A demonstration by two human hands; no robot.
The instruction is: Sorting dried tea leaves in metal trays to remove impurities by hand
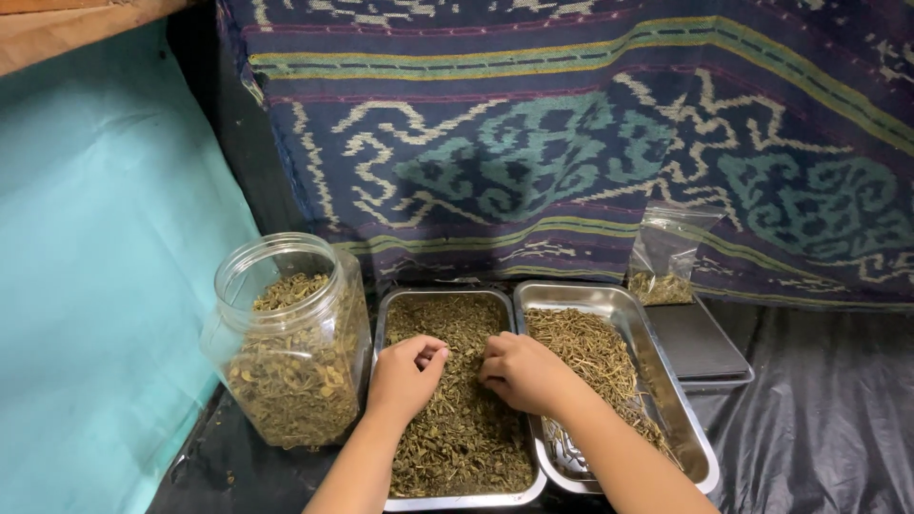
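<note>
Head view showed both hands working in the left tray [395, 314], which was full of dried green herb [466, 428]. The left hand [405, 376] rested on the herb with its fingers curled in a pinch, seemingly around a small bit, though what it held was too small to tell. The right hand [522, 373] lay beside it, fingers bent down into the same herb, also half clenched. The step in hand looked like sorting or picking through the herb. The right tray [666, 357], touching the first, held thinner stems [586, 352]. An open plastic jar [290, 343] with similar herb stood just left of the trays. A small bag [666, 257] stood behind, near a scale [700, 347]. A next move would call for a fine, gentle pinch.
</note>
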